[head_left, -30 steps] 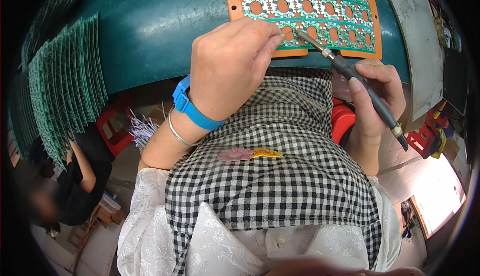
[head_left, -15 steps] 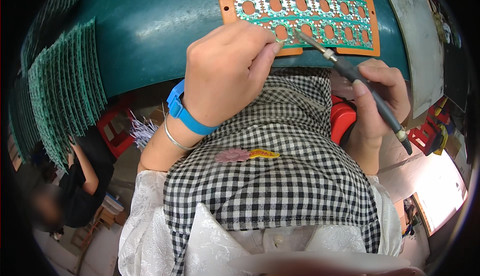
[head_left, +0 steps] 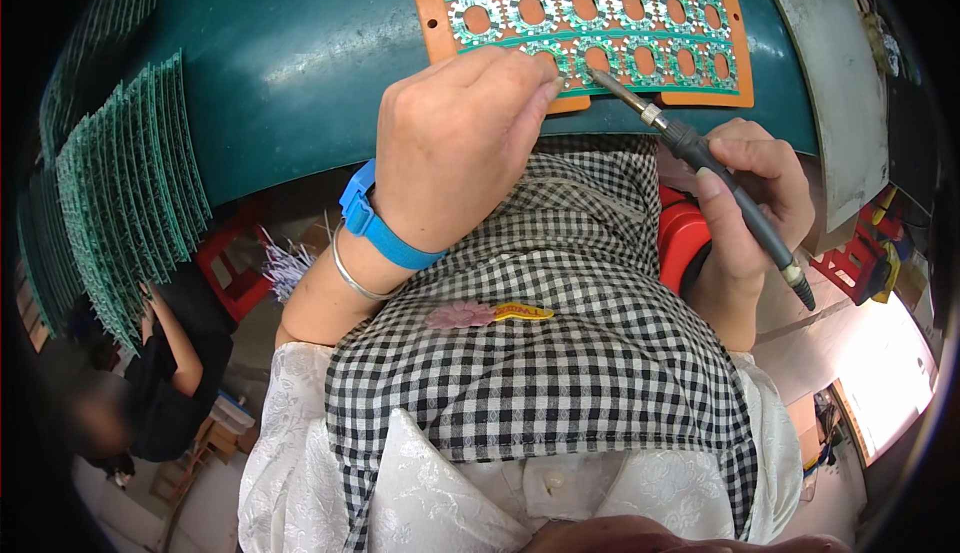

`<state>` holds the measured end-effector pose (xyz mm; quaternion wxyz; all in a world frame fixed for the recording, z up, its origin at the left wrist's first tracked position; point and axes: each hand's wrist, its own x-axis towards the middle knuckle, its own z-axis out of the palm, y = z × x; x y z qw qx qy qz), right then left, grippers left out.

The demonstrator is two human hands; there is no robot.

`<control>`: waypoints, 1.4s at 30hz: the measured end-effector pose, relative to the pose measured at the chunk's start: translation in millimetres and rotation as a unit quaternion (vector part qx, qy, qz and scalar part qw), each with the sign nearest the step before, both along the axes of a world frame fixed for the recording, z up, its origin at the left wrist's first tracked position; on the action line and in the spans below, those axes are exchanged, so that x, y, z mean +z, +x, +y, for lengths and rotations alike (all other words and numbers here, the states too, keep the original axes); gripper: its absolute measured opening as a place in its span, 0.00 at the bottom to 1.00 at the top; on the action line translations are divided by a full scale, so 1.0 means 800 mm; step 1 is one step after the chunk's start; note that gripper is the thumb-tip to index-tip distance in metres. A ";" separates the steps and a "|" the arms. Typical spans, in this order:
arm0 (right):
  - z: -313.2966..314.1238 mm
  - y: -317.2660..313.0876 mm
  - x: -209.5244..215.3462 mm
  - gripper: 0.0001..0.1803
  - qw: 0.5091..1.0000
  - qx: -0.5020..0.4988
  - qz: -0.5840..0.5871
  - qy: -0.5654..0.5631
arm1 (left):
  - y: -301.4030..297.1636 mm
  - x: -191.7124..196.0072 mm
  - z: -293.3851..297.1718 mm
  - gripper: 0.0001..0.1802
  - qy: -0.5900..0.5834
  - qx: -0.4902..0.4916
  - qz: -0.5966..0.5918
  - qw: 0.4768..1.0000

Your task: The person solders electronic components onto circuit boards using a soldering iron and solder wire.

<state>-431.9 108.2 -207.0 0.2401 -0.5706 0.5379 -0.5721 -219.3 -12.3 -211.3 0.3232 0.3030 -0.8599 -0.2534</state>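
An orange carrier with a green circuit panel (head_left: 590, 23) of ring-shaped boards lies on the dark green table (head_left: 300, 63). My left hand (head_left: 460, 143) rests at the panel's near edge, fingers pinched together on something too small to make out. A blue strap and a metal bangle circle that wrist. My right hand (head_left: 750, 203) grips a dark soldering iron (head_left: 700, 163) like a pen. Its metal tip touches the panel's near edge, right beside my left fingertips.
A fanned row of green circuit boards (head_left: 130, 193) stands along the table's left side. A grey plate (head_left: 840, 73) lies at the right. My checked apron covers my lap. Another person in black crouches on the floor at the lower left, near red stools.
The view has shifted so that the panel and both hands sit a little lower and to the left in the picture. The iron's tip stays at the same spot beside my left fingertips.
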 end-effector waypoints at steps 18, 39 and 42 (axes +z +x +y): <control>0.005 -0.021 0.004 0.11 0.997 -0.017 -0.073 0.007 | -0.012 0.017 -0.001 0.04 0.006 0.005 0.009 1.000; 0.011 -0.025 0.003 0.11 0.998 -0.033 -0.048 -0.001 | -0.020 0.012 -0.001 0.05 -0.051 -0.006 -0.020 0.998; 0.014 -0.031 0.002 0.11 0.994 -0.049 -0.090 -0.021 | -0.022 0.012 0.001 0.05 -0.036 -0.005 0.009 0.999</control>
